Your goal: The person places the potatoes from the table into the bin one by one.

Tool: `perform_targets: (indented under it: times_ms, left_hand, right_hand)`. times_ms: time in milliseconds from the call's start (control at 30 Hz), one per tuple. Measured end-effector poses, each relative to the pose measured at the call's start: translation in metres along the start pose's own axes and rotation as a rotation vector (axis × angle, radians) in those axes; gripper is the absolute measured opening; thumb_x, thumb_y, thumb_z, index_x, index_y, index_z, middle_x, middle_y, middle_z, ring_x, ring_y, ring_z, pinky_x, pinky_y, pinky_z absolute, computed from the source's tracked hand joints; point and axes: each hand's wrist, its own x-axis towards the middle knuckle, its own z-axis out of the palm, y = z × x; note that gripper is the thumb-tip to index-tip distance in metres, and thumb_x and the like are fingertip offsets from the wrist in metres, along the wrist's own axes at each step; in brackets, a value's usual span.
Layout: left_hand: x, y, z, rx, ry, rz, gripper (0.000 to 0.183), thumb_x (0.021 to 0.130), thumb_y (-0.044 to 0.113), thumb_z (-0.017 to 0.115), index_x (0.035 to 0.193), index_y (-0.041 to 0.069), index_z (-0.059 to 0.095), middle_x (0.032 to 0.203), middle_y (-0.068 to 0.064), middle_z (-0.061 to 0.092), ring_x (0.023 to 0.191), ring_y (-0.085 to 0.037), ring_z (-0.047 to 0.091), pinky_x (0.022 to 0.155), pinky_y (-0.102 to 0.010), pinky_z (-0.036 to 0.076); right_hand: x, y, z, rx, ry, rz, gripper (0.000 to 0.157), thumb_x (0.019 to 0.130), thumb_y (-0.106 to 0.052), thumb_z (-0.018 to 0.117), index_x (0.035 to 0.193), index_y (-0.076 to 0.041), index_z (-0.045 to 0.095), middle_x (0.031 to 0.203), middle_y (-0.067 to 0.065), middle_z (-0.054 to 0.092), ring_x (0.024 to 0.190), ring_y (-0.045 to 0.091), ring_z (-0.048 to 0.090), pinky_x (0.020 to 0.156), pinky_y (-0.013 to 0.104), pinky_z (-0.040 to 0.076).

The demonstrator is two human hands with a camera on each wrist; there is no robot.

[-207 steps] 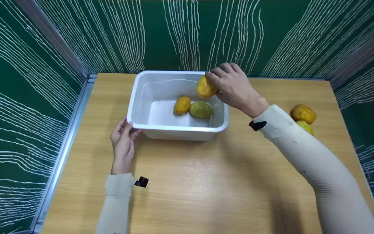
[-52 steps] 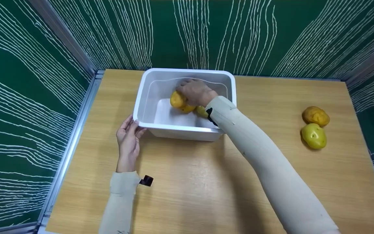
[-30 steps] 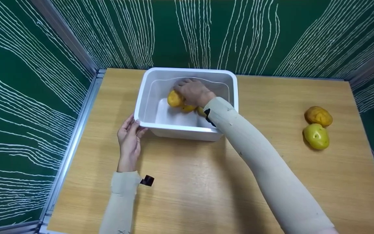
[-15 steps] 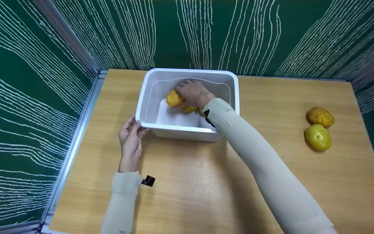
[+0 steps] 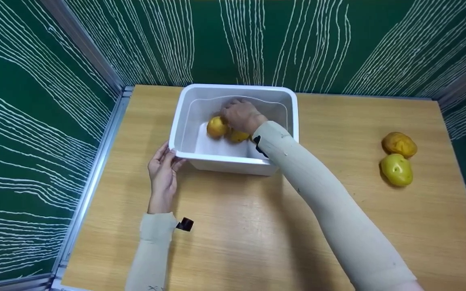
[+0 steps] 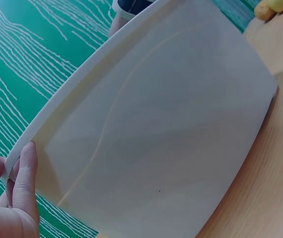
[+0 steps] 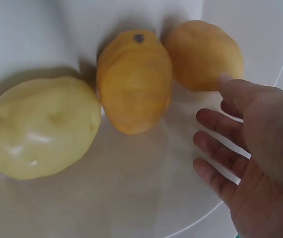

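A white plastic tub (image 5: 225,158) stands on the table, and my left hand (image 5: 163,176) pinches its front left rim corner between thumb and fingers. Inside the tub my right hand (image 5: 243,116) hovers with fingers loosely spread. A yellow-orange mango (image 7: 205,55) lies by its thumb, which overlaps the fruit's edge in the right wrist view. Beside it sits another orange mango (image 7: 134,84) with a dark stem mark. Furthest from the hand is a pale yellow, dimpled, potato-like piece (image 7: 42,128), hidden under the forearm in the head view.
On the wooden table (image 5: 233,242), at right, a brownish-yellow lumpy piece (image 5: 399,145) touches a yellow-green dimpled one (image 5: 397,169). Green walls with white streaks (image 5: 233,44) enclose the table at the back and both sides.
My right hand has carried the mango from above the tub's right rim down inside. Just now it has let go; the mango sits lower and the fingers have parted from it. Left hand keeps its hold.
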Motion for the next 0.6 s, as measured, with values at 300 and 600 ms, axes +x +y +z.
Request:
perform_targets:
  times_ms: [300, 600]
  left_hand:
    - [0.000, 0.000, 0.000, 0.002, 0.002, -0.001, 0.044, 0.105, -0.009, 0.051, 0.149, -0.013, 0.045, 0.136, -0.023, 0.057, 0.085, -0.020, 0.072, 0.070, -0.020, 0.069]
    - [0.001, 0.000, 0.000, 0.006, 0.024, -0.031, 0.048, 0.105, -0.008, 0.052, 0.152, -0.012, 0.042, 0.145, -0.024, 0.051, 0.090, -0.020, 0.073, 0.073, -0.020, 0.069]
  right_hand:
    - [-0.012, 0.004, -0.012, 0.048, -0.027, 0.042, 0.030, 0.106, -0.017, 0.064, 0.135, -0.008, 0.062, 0.129, 0.012, 0.067, 0.116, 0.029, 0.062, 0.122, 0.046, 0.050]
    - [-0.033, 0.010, -0.037, 0.183, 0.008, 0.051, 0.037, 0.106, -0.014, 0.066, 0.142, -0.009, 0.062, 0.136, 0.015, 0.068, 0.115, 0.033, 0.065, 0.117, 0.048, 0.056]
